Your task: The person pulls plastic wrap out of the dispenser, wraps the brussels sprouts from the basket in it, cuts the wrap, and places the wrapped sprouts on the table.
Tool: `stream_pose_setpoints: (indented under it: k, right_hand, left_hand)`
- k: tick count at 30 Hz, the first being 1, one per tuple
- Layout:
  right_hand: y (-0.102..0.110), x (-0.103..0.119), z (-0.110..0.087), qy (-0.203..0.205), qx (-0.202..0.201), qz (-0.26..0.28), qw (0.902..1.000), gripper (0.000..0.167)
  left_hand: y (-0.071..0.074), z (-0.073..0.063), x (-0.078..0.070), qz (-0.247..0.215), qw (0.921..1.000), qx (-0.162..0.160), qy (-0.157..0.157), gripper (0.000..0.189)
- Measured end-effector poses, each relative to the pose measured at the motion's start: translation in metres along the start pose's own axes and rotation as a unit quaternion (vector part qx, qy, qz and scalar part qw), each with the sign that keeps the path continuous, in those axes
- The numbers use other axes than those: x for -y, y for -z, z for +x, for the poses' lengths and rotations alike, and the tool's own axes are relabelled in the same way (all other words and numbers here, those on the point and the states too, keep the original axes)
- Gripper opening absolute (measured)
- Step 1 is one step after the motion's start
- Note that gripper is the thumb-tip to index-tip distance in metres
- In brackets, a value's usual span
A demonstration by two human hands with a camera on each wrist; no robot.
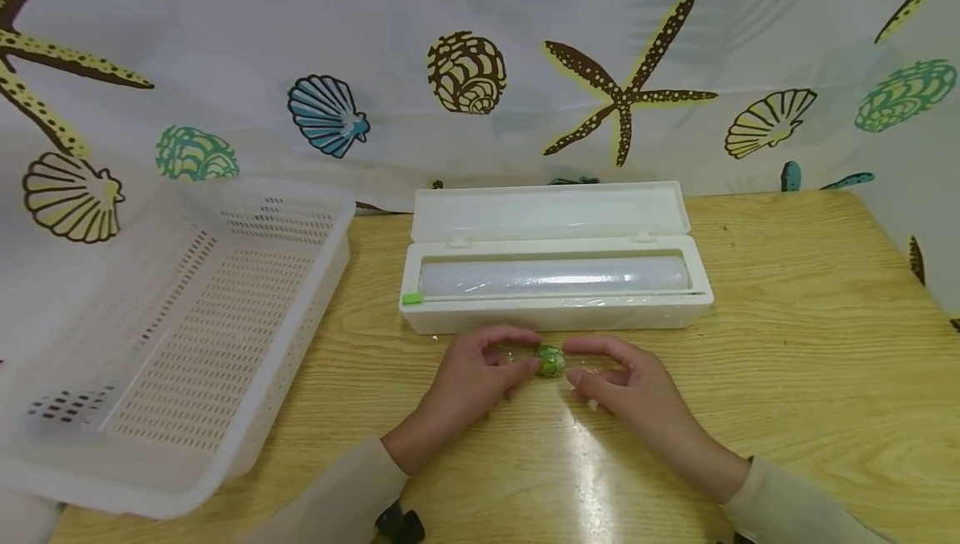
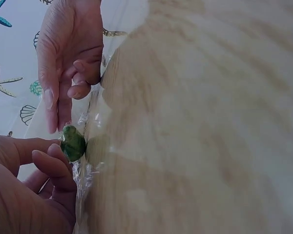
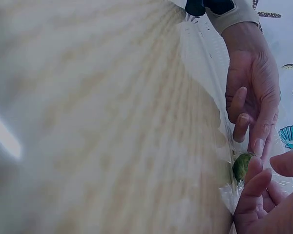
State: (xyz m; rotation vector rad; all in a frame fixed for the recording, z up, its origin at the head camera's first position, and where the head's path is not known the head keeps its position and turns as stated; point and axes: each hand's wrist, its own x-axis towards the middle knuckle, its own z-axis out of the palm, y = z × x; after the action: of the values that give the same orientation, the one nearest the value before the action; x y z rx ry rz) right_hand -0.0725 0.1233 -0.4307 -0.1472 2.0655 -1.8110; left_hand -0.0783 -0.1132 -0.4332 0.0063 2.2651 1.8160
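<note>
A small round green ball [image 1: 551, 360], mottled with yellow, lies on the table with clear plastic film [image 2: 90, 175] around it. My left hand [image 1: 480, 369] has its thumb and index fingertips against the ball's left side, pinching at its edge. Close by on the other side, my right hand [image 1: 633, 381] has its thumb and index finger bent towards the ball, with a small gap between their tips. Whether the right fingertips hold any film cannot be told. Behind both hands sits an open white film dispenser box [image 1: 555, 316] with a film roll [image 1: 555, 275] inside.
To the left stands a white perforated plastic basket [image 1: 300, 344]. A green slider [image 1: 412, 298] sits at the dispenser's left front. The wooden table [image 1: 810, 344] meets a hanging cloth [image 1: 390, 19] printed with shells and starfish.
</note>
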Motion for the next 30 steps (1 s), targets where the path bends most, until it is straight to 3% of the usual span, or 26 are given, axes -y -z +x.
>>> stream_pose_setpoints:
  k: [16,30]
  right_hand:
    - [-0.0081,-0.0017,0.007,-0.023,-0.012,-0.001,0.9997,0.039]
    - [-0.0107,-0.0011,0.0083,0.014,-0.013,-0.092,0.9955,0.039]
  left_hand:
    - [-0.0036,-0.001,-0.0009,0.018,0.9995,0.025,0.003,0.017]
    - [-0.0059,-0.0012,-0.0039,0.052,0.9975,0.037,-0.031,0.014]
